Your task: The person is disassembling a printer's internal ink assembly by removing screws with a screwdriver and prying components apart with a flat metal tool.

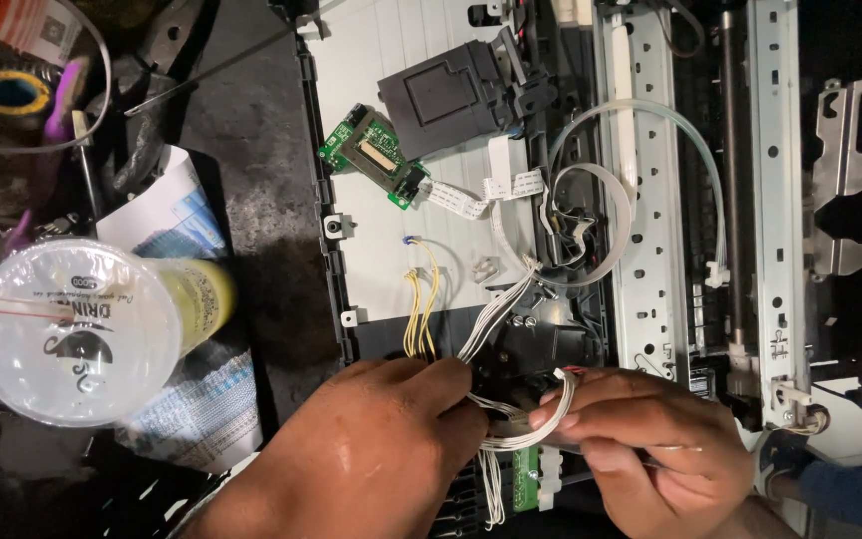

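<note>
White wires (511, 399) run in a bundle down the middle of the head view, from the opened printer chassis (641, 200) into both hands. The left hand (381, 449) is closed around the bundle from the left, its fingertips pressed against the wires just above a small green circuit board (525, 479) at the lower edge. The right hand (641, 439) pinches a loop of the same wires between thumb and forefinger, touching the left hand's fingertips. Yellow wires (421, 299) hang just above the left hand, against the white plastic panel (391, 220). Farther up lie another green circuit board (371, 150), a black module (451, 95) and a flat white ribbon cable (471, 200). A clear tube (670, 120) arcs over the metal rail (641, 150). Well to the left, on the dark surface (251, 150), stands a lidded plastic cup (72, 329) with yellow drink, resting on printed papers (202, 399).
</note>
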